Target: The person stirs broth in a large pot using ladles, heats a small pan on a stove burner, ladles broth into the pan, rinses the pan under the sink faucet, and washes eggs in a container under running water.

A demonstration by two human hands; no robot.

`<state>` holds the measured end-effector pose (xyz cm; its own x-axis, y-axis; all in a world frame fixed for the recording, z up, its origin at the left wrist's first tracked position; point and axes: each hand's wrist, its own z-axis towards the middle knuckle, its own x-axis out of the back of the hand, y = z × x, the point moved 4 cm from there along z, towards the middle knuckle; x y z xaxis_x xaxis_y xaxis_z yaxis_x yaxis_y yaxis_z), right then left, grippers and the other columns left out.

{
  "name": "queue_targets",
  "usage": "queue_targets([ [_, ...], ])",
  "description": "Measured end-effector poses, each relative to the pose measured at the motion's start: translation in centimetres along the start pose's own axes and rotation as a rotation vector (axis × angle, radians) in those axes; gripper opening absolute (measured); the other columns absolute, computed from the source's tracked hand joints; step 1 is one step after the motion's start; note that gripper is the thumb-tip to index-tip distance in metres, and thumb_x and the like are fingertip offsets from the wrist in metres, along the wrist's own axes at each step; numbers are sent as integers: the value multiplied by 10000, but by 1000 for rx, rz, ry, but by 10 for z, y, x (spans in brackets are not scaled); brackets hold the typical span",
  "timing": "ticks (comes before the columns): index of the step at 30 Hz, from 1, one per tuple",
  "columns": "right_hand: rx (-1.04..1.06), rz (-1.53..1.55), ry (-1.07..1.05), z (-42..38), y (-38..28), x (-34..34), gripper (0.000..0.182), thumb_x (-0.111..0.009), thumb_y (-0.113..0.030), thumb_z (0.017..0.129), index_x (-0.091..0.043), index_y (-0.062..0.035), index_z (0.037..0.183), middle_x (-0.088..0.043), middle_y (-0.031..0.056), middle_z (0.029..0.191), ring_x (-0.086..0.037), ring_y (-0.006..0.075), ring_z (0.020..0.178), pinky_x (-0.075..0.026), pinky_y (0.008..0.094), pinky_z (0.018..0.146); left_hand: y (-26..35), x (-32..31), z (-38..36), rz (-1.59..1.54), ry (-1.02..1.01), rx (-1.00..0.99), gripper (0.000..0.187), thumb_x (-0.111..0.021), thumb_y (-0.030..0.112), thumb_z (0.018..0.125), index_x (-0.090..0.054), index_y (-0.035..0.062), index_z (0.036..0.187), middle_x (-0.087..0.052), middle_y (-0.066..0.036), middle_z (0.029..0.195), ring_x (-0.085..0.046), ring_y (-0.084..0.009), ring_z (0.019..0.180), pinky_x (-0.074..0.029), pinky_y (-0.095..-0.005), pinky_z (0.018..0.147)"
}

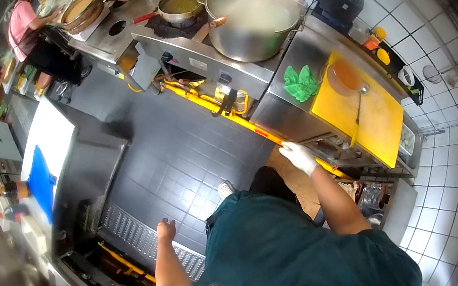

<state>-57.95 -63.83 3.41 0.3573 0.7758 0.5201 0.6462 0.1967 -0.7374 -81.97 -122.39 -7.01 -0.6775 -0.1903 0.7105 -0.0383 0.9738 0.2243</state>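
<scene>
My left hand (166, 230) is bare and hangs at my side over the floor, its fingers loosely bent with nothing seen in them. A white glove covers my right hand (299, 157), which reaches forward on the right with its fingers stretched out. In this view the gloved hand overlaps the yellow pipe (250, 125) that runs along the front of the stove and counter. Above and right of it lies a yellow cutting board (381, 122), bearing a bowl of orange-brown liquid (343, 77) and a ladle (357, 114). A crumpled green cloth (300, 83) rests beside the board.
A large steaming pot (250, 35) and a red-handled pan (180, 4) stand on the stove. At the far left another person (28, 31) works by a round wooden-rimmed container (80, 11). A blue cloth (42, 182) hangs over the left counter. A metal floor grate (134, 230) lies at lower left.
</scene>
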Motion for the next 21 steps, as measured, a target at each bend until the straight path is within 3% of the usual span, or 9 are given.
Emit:
queue_targets([
  [2, 45, 96, -9, 39, -39, -18, 469, -684, -310, 963, -646, 49, 1263, -712, 189, 1214, -672, 243, 1102, -494, 341, 981, -6, 1, 3, 10, -4, 4, 536, -691, 367, 896, -648, -33, 1250, -699, -268, 1157, -660, -409, 1136, -516, -446, 1002],
  [3, 54, 198, -35, 72, -30, -34, 409, -678, -293, 970, -677, 34, 1215, -739, 128, 1073, -683, 195, 937, -526, 309, 846, -6, 1, 0, 20, 3, 13, 532, -694, 368, 895, -651, -32, 1244, -702, -266, 1150, -662, -410, 1131, -518, -449, 998],
  [5, -133, 682, -201, 102, -70, -47, 248, -653, -250, 988, -713, -40, 1105, -640, -35, 846, -581, 54, 717, -443, 195, 613, -22, -10, 2, -4, -11, 27, 529, -696, 370, 896, -654, -31, 1238, -707, -262, 1136, -667, -409, 1119, -521, -457, 989],
  [7, -135, 673, -193, 148, -91, -61, 129, -639, -209, 973, -702, -96, 972, -636, -41, 817, -591, 58, 717, -457, 221, 623, -45, -31, 1, -25, -6, -26, 528, -690, 379, 900, -658, -32, 1230, -713, -258, 1121, -676, -411, 1094, -526, -474, 976],
  [9, -212, 807, -208, 196, -97, -79, 180, -635, -243, 985, -707, -88, 1040, -691, 18, 839, -669, 155, 735, -502, 251, 615, -46, -34, -18, -56, -77, 100, 519, -663, 401, 917, -675, -33, 1202, -716, -249, 1123, -683, -411, 1069, -532, -479, 956],
  [10, -287, 961, -202, 223, -97, -94, 132, -654, -196, 952, -672, -156, 828, -615, -34, 743, -620, 134, 697, -475, 274, 591, -46, -34, -27, -31, -83, 138, 513, -658, 403, 921, -681, -30, 1194, -716, -247, 1126, -684, -411, 1064, -534, -482, 944],
  [13, -454, 1022, -161, 296, -93, -124, 106, -611, -247, 980, -612, -151, 1024, -597, 33, 947, -604, 198, 868, -472, 330, 731, -43, -22, -54, -46, -145, 128, 514, -662, 421, 906, -694, -20, 1167, -708, -267, 1097, -681, -424, 1055, -534, -485, 917],
  [20, -707, 901, -106, 388, -82, -160, 492, -512, -367, 1044, -473, -140, 1480, -555, 189, 1424, -568, 349, 1269, -464, 461, 1057, -57, 27, -77, -337, 34, 214, 392, -642, 381, 887, -725, 24, 1024, -722, -239, 909, -697, -425, 931, -550, -493, 821],
  [21, -712, 866, -110, 394, -85, -160, 650, -640, -461, 970, -457, -109, 1485, -489, 211, 1494, -568, 367, 1275, -487, 466, 1041, -5, 66, -76, -55, -76, 367, 380, -634, 358, 892, -725, 27, 1054, -726, -228, 938, -696, -415, 953, -546, -480, 835],
])
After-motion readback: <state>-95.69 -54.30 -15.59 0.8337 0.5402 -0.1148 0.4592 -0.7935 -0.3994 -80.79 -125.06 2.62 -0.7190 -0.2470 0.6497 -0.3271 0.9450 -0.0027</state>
